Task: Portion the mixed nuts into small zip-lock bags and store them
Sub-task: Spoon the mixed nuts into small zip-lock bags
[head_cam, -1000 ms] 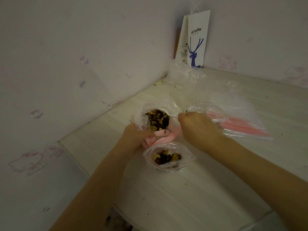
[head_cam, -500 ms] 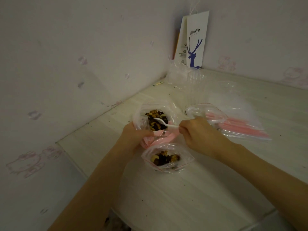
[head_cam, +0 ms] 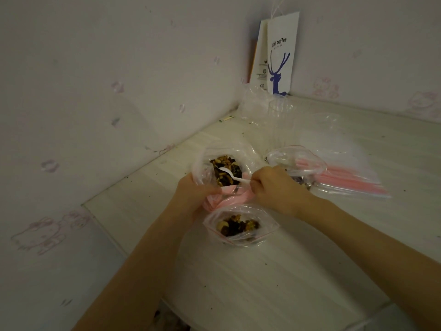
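Spoon sits in the nuts in the big bag — right hand pinches its handle, left hand grips the bag's side. Small zip bag just nearer, prob touching; table edge close on left.

Source: large clear bag, upright, mouth open, pink lower part, holds mixed nuts, dark and tan pieces. White plastic spoon: bowl in nuts, handle pointing right. Small zip-lock bag: just in front, open, partly filled, red seal line. Second small bag: to right, open. Stack of empty bags: flat, pink strips.
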